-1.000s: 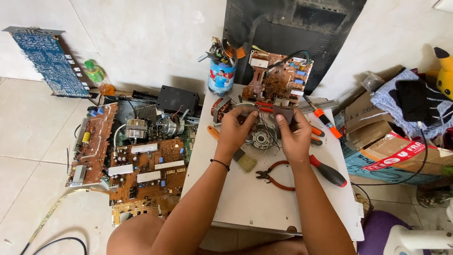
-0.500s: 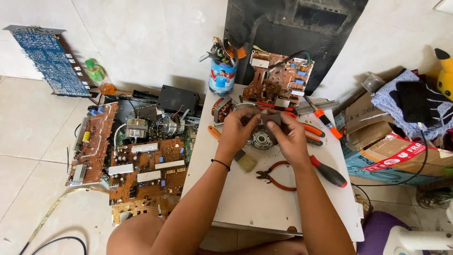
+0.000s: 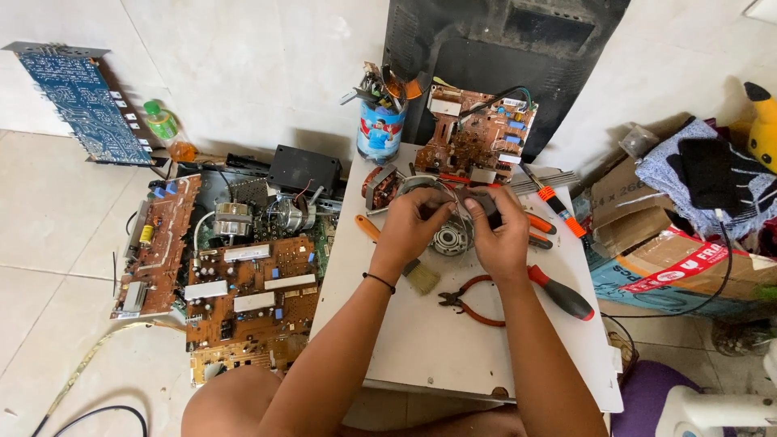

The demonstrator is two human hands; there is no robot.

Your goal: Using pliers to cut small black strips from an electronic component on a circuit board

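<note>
Motor housing, round and metal, is sitting on the table while the left hand and right hand are gripping it, seemingly prying it apart; steady, even force seems needed.

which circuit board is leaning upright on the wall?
The blue circuit board at far left leans against the wall; the brown boards lie flat on the floor.

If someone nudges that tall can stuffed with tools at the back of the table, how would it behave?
The can stands upright, narrow, with tools sticking out above its rim, so it probably tips easily. Once on its side, its round body would likely roll across the table.
</note>
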